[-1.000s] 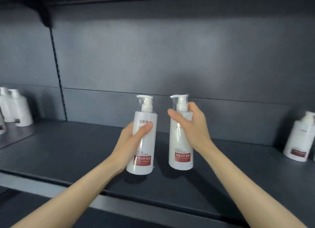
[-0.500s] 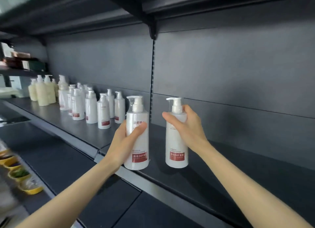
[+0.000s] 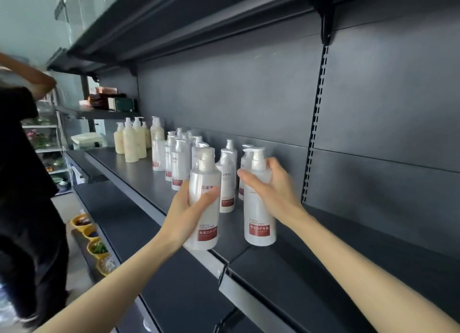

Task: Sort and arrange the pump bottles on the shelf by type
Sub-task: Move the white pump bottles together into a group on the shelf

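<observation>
The left bottle (image 3: pixel 205 173) and right bottle (image 3: pixel 260 223) are showing white bodies, white pumps under clear wrap, and red labels low on the front. Both are standing upright at the front of the dark shelf (image 3: pixel 336 263), ahead of a cluster of similar white bottles (image 3: pixel 179 158). Whether their bases are touching the shelf is hard to tell, and the label print is blurring. The left hand (image 3: pixel 186 215) is wrapping round the left bottle's middle. The right hand (image 3: pixel 276 191) is gripping the right bottle's shoulder.
</observation>
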{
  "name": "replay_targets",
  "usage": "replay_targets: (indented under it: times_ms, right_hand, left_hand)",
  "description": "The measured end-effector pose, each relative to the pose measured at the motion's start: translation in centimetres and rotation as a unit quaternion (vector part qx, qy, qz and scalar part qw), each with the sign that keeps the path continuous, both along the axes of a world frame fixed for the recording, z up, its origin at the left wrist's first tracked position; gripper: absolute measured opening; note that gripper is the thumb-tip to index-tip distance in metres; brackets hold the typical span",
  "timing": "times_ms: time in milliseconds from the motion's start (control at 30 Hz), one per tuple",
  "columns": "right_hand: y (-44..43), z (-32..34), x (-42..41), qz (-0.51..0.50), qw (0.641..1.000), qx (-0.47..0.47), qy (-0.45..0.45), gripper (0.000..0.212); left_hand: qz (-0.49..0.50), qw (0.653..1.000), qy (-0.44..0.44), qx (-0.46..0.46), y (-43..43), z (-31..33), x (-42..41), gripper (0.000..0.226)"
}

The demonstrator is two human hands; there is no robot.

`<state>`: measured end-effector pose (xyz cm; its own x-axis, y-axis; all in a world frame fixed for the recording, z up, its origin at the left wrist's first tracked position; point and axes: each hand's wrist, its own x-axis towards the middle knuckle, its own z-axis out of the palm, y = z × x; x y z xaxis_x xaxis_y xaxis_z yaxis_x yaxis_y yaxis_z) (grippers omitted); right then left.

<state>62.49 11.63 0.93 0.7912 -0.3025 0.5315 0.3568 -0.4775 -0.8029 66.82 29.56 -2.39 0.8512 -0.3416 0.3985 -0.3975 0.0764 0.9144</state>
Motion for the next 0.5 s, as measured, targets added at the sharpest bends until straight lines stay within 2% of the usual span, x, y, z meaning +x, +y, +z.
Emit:
replay_targets:
  times_ms: [67, 367, 500]
  right_hand:
    - [0.9, 0.0, 2.6, -0.004, 1.000, 0.002, -0.003, 0.030]
    - [4.7, -0.3, 11.2, -0.048, 0.999, 0.008, -0.006, 0.052]
    - [6.9, -0.7, 13.3, -0.124, 0.992, -0.005, -0.014, 0.053]
  left_hand:
    - [0.002, 1.000, -0.003, -0.005, 1.0, 0.3, 2.4, 0.022]
    - [-0.044, 0.999, 0.003, 0.005, 4.2, -0.5, 14.0, 0.048]
    - [-0.106, 0.994, -0.001, 0.002, 4.7, -1.0, 18.8, 0.036]
